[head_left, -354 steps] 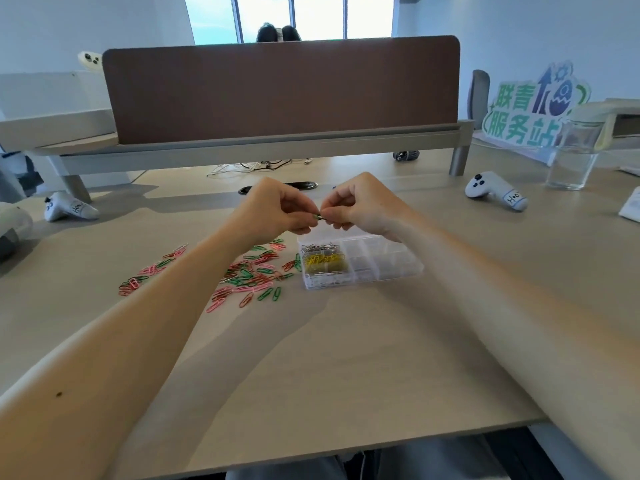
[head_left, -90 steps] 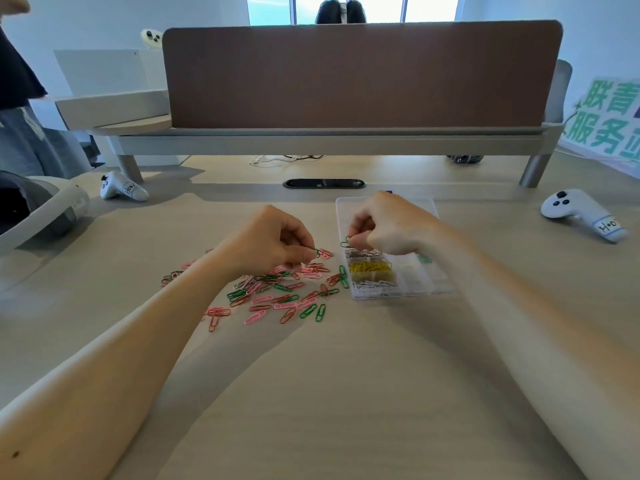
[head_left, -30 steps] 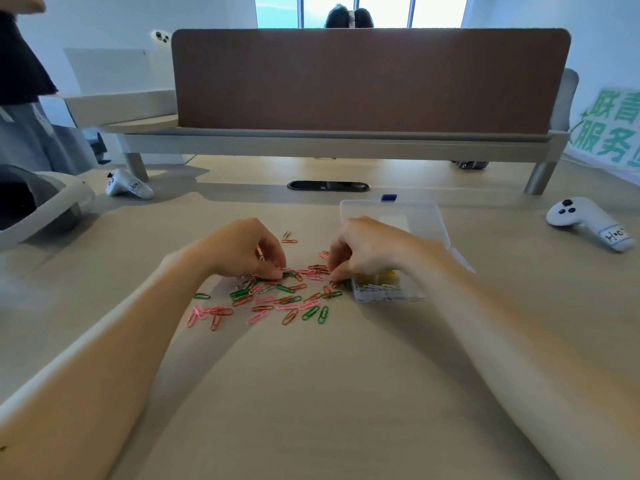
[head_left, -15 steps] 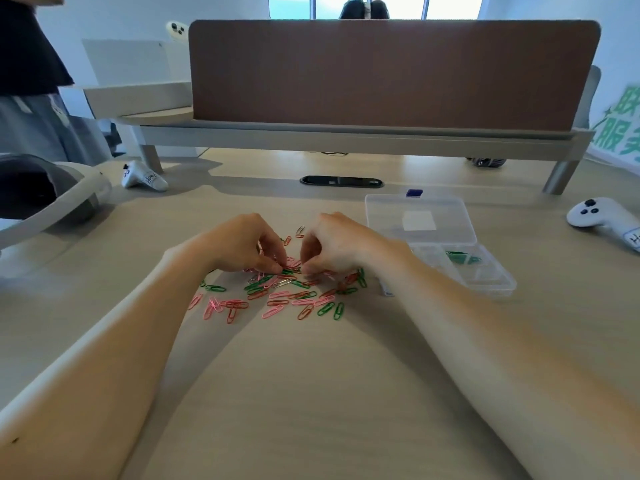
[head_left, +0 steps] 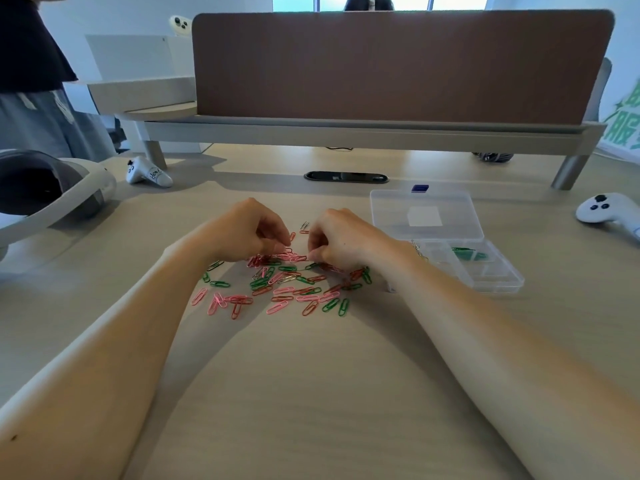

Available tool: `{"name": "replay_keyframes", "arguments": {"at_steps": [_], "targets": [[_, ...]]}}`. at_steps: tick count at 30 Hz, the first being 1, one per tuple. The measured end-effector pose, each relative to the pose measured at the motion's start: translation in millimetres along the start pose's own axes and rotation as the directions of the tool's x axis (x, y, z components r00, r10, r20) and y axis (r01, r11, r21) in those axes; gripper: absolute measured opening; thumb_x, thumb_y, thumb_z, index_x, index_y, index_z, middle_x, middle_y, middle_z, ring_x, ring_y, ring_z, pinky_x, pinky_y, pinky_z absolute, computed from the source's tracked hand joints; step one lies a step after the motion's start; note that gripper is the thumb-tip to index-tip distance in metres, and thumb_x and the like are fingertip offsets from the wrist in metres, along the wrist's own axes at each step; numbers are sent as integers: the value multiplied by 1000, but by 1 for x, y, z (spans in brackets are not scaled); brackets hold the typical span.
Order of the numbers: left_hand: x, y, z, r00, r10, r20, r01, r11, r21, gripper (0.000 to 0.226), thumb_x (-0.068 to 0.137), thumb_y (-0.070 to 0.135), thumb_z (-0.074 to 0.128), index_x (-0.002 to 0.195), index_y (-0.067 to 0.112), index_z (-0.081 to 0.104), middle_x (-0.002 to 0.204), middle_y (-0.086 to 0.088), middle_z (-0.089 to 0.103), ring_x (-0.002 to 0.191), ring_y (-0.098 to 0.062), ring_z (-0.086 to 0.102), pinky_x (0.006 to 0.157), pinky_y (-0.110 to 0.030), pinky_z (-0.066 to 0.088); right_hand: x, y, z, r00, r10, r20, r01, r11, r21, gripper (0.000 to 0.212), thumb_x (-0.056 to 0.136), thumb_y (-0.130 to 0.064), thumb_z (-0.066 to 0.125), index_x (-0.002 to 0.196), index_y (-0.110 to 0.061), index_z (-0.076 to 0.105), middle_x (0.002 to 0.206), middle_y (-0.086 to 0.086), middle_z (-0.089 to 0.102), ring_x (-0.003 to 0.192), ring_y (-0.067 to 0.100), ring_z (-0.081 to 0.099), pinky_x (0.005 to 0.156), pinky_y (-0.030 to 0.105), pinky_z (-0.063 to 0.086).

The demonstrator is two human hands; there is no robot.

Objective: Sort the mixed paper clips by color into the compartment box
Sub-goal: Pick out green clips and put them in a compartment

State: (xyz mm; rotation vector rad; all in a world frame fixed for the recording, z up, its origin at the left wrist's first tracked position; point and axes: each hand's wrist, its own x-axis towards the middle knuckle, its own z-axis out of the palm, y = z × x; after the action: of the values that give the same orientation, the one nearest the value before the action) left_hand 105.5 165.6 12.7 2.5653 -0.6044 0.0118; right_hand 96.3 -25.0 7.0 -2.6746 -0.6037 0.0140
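Your left hand, just left of frame centre, curls its fingers down onto the far edge of the scattered pile of pink, red and green wire paper clips on the pale wooden desk. Whether it pinches one cannot be told. Choose one colour, nip a single clip by its loop and lift straight up, so that tangled neighbours drop off. Your right hand curls over the same pile, and its grip is equally unclear. Right of centre sits the clear plastic compartment box, lid open. Carry greens to the cell holding the green clips, and keep your forearm off the box edge.
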Motion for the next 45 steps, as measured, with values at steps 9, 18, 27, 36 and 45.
{"name": "replay_keyframes", "arguments": {"at_steps": [9, 18, 27, 36, 45], "targets": [[0, 0, -1, 998, -57, 14, 57, 998, -10, 16, 76, 11, 78, 89, 18, 74, 79, 5, 72, 73, -9, 68, 75, -24, 55, 2, 4, 0, 997, 17, -71, -16, 1000, 26, 3, 83, -20, 73, 85, -17, 74, 83, -9, 63, 84, 12, 62, 77, 33, 55], [-1, -6, -2, 987, -124, 102, 102, 975, 197, 11, 75, 19, 80, 85, 24, 77, 81, 7, 71, 70, -3, 60, 64, -14, 44, 2, 3, 3, 997, -7, 77, 8, 1000, -9, 3, 82, -20, 75, 84, -21, 73, 77, -11, 60, 76, 7, 57, 60, 20, 40], [-1, -9, -2, 986, -119, 116, 83, 958, 274, 5, 79, 20, 77, 83, 21, 73, 82, 7, 68, 75, -9, 61, 59, -14, 39, 1, -6, 2, 1000, -21, 15, 20, 997, 80, 2, 86, -16, 72, 87, -17, 72, 76, -10, 62, 73, 6, 59, 59, 18, 43], [-1, -8, -4, 995, -93, 37, 85, 979, 185, 7, 79, 19, 77, 78, 22, 71, 76, 6, 69, 72, -7, 63, 67, -20, 50, 6, -14, 11, 998, -6, 67, 1, 998, 68, 12, 84, -22, 74, 95, -17, 77, 97, -1, 71, 90, 14, 62, 73, 25, 48], [-6, -6, -8, 994, -81, 71, 70, 986, 151, 13, 79, 14, 76, 90, 22, 76, 74, 15, 69, 65, 4, 61, 65, -10, 46, 8, -21, 10, 997, 3, 74, -5, 999, 35, 13, 85, -20, 73, 98, -17, 76, 90, -2, 65, 89, 15, 61, 71, 26, 44]]}}
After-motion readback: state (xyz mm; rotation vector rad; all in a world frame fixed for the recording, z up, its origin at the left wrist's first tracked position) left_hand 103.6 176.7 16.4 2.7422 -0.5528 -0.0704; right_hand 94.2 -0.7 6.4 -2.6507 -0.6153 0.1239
